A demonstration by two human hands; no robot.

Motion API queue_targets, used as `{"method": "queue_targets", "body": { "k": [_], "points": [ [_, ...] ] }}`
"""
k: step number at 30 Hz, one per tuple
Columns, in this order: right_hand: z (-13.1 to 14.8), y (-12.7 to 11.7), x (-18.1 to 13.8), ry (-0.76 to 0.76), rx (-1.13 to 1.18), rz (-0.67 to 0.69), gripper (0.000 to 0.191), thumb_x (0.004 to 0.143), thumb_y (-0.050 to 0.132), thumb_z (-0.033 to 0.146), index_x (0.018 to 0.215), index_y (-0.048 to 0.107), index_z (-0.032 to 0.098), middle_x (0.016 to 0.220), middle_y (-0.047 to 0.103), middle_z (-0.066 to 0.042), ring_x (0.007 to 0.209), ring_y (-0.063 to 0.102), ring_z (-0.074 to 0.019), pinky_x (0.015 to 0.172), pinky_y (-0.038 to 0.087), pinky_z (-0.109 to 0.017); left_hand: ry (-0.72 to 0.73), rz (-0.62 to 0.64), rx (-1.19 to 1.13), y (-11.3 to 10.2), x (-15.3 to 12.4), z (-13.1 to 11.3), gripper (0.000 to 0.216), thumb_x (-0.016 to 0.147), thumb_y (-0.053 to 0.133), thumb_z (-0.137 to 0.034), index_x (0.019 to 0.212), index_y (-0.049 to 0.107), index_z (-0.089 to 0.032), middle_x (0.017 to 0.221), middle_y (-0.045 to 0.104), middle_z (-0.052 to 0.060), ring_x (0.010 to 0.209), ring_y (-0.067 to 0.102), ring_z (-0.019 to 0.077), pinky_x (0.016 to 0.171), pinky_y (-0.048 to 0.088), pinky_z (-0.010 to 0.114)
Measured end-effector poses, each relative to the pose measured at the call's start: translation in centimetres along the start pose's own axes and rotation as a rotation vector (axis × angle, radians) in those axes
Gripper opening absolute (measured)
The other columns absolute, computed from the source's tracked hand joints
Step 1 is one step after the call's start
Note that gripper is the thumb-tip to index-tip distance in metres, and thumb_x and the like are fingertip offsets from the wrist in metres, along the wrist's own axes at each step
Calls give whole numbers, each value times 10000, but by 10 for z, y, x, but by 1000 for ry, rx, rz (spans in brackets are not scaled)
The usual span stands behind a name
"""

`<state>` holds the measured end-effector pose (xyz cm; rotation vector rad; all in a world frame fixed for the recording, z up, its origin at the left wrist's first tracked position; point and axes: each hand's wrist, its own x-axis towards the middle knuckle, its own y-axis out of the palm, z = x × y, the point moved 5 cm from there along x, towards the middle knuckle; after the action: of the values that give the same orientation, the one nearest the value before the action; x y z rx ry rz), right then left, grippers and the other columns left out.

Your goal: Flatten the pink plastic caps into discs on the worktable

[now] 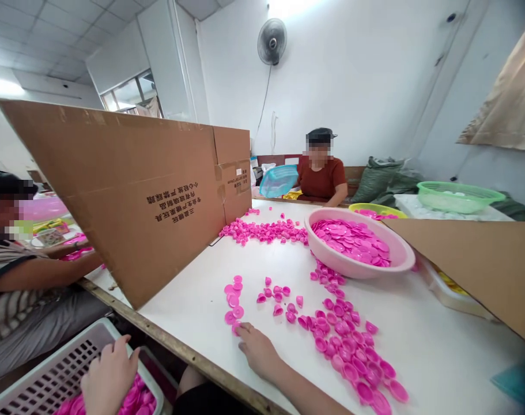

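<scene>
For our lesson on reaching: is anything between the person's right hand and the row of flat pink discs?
Nothing visible does: the right hand is at the nearest disc, and the loose pink cups lie to the right of the row.

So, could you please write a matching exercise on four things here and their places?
1. bare right hand
2. slotted white plastic basket
3. round pink plastic basin
4. round dark wall fan

A. high on the white wall
B. partly hidden by the bare left hand
C. touching a flat pink disc
D. on the white table, heaped full

Pairs: 1-C, 2-B, 3-D, 4-A
</scene>
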<state>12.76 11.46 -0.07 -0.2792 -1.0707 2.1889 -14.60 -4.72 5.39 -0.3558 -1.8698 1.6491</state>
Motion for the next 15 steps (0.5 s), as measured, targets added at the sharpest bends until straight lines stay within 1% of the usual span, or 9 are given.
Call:
{"method": "queue_targets", "body": {
  "k": [1,2,3,6,8,10,12,13,15],
  "points": [
    [-7,5,-3,7,-52,0,407,746,425,139,1136,474,241,1122,497,-55,933,512,-183,787,398,-289,47,-24,19,0,3,-8,380,753,282,-395,1076,400,-233,964,561,103,893,511,352,743,338,447],
    [-13,9,-7,24,-92,-13,397,729,439,128,1107,494,238,1093,503,-56,909,513,-186,772,400,-288,107,-27,-8,1,3,-26,387,758,290,-394,1089,400,-225,987,553,106,902,509,334,762,341,434],
    [-18,10,-10,50,-119,-34,364,721,445,126,1060,523,235,1049,511,-56,880,516,-187,752,403,-284,183,-14,-73,2,2,-53,385,770,291,-397,1092,407,-220,998,551,100,899,513,301,778,349,403],
    [-30,4,-22,146,-99,-114,241,722,444,135,901,584,214,977,503,-58,832,522,-172,723,409,-261,410,94,-306,12,-13,-159,411,796,310,-416,1132,417,-206,1020,548,78,902,509,220,784,366,315],
    [-37,-6,-32,186,-29,-180,237,724,439,133,890,592,207,1026,484,-64,879,519,-163,774,399,-245,537,161,-390,22,-31,-229,459,809,310,-411,1219,360,-211,1079,524,80,953,485,220,784,362,314],
    [-45,-15,-42,228,33,-217,267,714,443,123,918,593,205,1045,479,-66,918,511,-154,825,380,-230,612,205,-410,35,-50,-281,502,815,315,-412,1282,286,-230,1136,493,95,994,462,239,789,355,336],
    [-56,-19,-52,301,65,-213,329,669,484,114,970,585,202,1035,479,-69,922,511,-156,846,372,-228,650,198,-395,46,-64,-311,498,824,316,-400,1296,269,-250,1184,460,110,1001,452,255,789,350,359],
    [-62,-20,-56,349,70,-203,395,632,516,109,1013,570,196,1036,474,-74,921,511,-163,851,372,-234,663,180,-389,52,-68,-319,471,832,306,-379,1287,291,-258,1187,457,111,992,454,255,784,351,364],
    [-72,-20,-62,424,82,-184,535,551,577,102,1080,540,172,1050,455,-90,916,513,-176,850,378,-242,697,164,-391,61,-71,-325,409,847,278,-321,1237,383,-254,1122,501,102,956,466,240,774,359,355]
  ]
}}
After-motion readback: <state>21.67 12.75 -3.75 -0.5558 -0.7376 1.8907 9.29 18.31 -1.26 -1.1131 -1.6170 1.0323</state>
